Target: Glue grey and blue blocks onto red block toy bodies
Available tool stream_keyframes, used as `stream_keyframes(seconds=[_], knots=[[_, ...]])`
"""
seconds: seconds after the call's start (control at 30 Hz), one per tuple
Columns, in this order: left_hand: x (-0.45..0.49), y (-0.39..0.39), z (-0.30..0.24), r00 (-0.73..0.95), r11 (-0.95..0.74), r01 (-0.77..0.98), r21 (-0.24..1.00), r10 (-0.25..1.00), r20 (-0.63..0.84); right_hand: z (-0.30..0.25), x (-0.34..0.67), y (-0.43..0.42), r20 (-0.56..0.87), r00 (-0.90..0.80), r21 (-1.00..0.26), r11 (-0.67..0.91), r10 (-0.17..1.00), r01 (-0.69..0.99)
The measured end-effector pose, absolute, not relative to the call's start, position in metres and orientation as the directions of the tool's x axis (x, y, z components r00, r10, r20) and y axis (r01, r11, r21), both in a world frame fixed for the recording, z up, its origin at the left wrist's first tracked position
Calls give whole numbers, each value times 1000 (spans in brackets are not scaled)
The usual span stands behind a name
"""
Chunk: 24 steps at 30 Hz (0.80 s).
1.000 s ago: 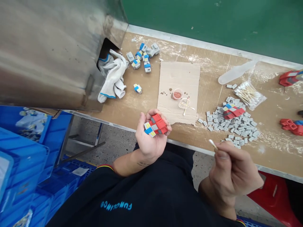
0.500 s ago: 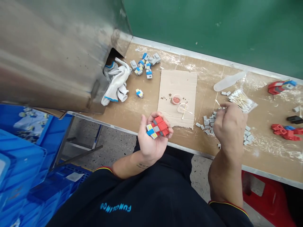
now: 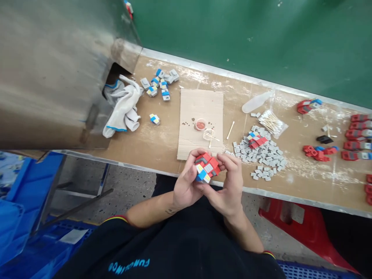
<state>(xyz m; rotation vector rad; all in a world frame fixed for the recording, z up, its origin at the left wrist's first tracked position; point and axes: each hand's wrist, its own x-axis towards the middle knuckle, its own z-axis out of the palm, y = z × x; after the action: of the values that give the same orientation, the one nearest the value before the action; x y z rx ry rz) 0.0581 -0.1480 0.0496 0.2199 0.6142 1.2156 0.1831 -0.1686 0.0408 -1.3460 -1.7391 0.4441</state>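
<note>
Two hands: I see them together, clamped on the red toy
Swab: loose on the bench, one o'clock of the toy
Gloves: ten o'clock

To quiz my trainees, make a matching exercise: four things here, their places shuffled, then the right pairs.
1. Toy part nearest the dark shirt
2. White gloves
3. Bag of cotton swabs
4. Cup with red contents

A. On the cardboard sheet
B. By the metal box
C. In left hand and right hand
D. Beside the heap of grey pieces

Pairs: 1-C; 2-B; 3-D; 4-A
</note>
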Motion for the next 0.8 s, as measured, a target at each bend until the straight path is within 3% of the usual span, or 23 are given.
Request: stream_keyframes(seconds=[0.17, 0.27, 0.57, 0.67, 0.8], knots=[[50, -141, 36, 225, 218, -702, 678, 971, -79, 39, 190, -168, 472, -13, -761, 415, 882, 498], [43, -135, 31, 218, 118, -666, 736, 975, 41, 39, 199, -169, 508, -56, -766, 481, 859, 427], [39, -137, 29, 196, 23, -617, 787, 973, 125, 35, 199, -172, 522, -33, -777, 491, 852, 395], [45, -142, 35, 229, 142, -667, 732, 973, 20, 32, 201, -170, 508, -27, -791, 478, 861, 381], [53, -148, 43, 402, 542, -706, 456, 836, -373, 32, 210, -163, 626, -102, -629, 578, 773, 521]])
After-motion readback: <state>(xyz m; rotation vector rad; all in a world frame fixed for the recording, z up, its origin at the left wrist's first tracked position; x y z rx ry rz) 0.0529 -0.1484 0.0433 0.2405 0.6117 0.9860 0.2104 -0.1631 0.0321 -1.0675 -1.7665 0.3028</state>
